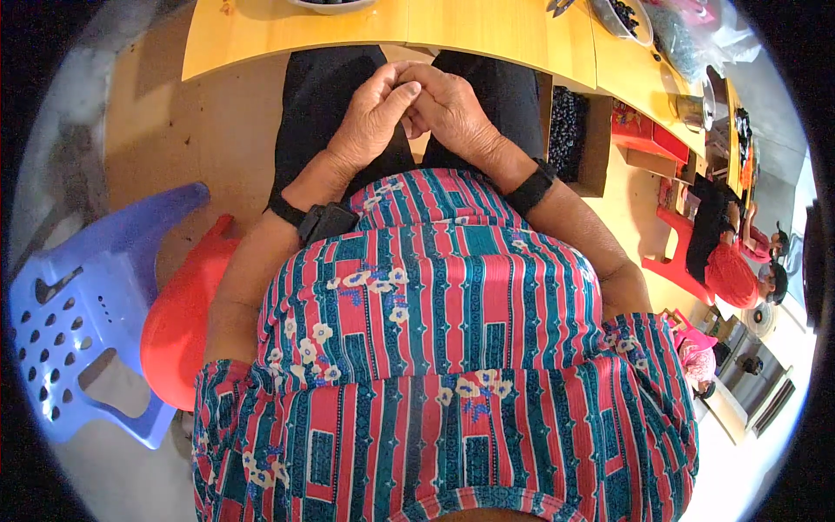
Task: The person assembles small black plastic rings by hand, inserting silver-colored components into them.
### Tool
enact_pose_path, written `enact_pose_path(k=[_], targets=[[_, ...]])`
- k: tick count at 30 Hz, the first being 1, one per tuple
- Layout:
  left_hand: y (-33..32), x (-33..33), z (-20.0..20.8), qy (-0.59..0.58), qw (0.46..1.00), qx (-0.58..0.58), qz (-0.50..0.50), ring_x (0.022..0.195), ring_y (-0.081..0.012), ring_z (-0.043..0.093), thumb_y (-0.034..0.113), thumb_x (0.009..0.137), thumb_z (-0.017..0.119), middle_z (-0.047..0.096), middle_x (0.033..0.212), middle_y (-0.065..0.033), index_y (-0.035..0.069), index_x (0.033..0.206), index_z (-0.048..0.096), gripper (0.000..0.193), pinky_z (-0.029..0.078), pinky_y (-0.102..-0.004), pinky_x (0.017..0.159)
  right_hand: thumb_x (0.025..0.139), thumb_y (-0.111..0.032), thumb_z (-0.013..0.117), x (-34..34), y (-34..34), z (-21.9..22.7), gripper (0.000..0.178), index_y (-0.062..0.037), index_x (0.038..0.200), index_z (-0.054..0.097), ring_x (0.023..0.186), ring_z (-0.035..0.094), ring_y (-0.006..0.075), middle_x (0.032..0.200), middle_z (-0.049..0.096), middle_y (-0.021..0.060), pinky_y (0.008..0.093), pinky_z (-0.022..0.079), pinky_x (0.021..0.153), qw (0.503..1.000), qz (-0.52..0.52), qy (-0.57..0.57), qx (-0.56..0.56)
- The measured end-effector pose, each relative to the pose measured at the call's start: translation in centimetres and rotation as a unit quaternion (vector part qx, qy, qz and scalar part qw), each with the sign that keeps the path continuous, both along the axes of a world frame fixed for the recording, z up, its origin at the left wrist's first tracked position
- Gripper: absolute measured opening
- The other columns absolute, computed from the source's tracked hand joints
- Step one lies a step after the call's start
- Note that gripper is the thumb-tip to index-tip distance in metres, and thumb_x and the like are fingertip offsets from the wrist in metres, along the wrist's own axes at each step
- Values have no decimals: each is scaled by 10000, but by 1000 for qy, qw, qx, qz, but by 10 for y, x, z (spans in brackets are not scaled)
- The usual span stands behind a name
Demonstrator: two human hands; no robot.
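My left hand (370,117) and my right hand (452,111) are clasped together over my lap, just short of the table's near edge. Their fingers are curled in against each other, the left thumb lying on top. No object shows between them, though the inner fingers are partly hidden. Dark wristbands circle both wrists, and a black box-shaped device (327,223) sits by the left one. Beyond the hands is the yellow wooden table (487,35), touched by neither.
Bowls of dark pieces stand on the table, one (335,7) cut off above, another (644,30) near a dark-handled tool (559,7). A box of dark pieces (568,126) is below right. A blue plastic chair (113,252) stands left. Other people (731,274) sit far right.
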State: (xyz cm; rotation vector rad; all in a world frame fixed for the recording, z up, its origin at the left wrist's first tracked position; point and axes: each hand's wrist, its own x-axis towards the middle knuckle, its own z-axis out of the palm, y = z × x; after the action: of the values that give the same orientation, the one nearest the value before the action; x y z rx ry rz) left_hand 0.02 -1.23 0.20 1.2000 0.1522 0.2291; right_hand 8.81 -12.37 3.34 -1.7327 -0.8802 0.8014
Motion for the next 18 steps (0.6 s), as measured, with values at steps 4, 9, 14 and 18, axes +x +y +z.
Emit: enact_pose_path(k=[4, 9, 14, 18], targets=[[2, 0, 6, 2, 1000, 24, -3, 636, -112, 581, 178, 939, 460, 577, 821, -77, -12, 1165, 449, 296, 476, -224, 526, 923, -128, 425, 1, 2, 7, 209, 8, 1010, 557, 531, 559, 122, 639, 538, 43, 256, 490, 506, 998, -14, 59, -6], [6, -3, 19, -34, 998, -55, -18, 826, -74, 551, 190, 928, 515, 572, 914, -20, 16, 1214, 474, 338, 467, -218, 765, 919, -397, 489, 23, -5, 0, 379, -48, 781, 543, 504, 528, 112, 605, 487, 7, 253, 441, 477, 919, 23, 385, 78], [5, -3, 17, -19, 997, 52, 53, 840, -72, 551, 70, 869, 590, 565, 911, -5, 12, 1112, 557, 251, 463, -215, 770, 909, -392, 512, 22, -12, 14, 362, -59, 767, 523, 502, 445, 84, 629, 445, -17, 255, 429, 528, 885, 32, 457, 77], [7, -3, 10, -12, 992, 96, 86, 837, -70, 543, 39, 817, 652, 561, 920, 3, 11, 1028, 604, 218, 460, -214, 763, 901, -376, 533, 24, -15, 11, 331, -60, 803, 527, 511, 361, 74, 664, 437, -24, 261, 425, 562, 853, 46, 512, 91]])
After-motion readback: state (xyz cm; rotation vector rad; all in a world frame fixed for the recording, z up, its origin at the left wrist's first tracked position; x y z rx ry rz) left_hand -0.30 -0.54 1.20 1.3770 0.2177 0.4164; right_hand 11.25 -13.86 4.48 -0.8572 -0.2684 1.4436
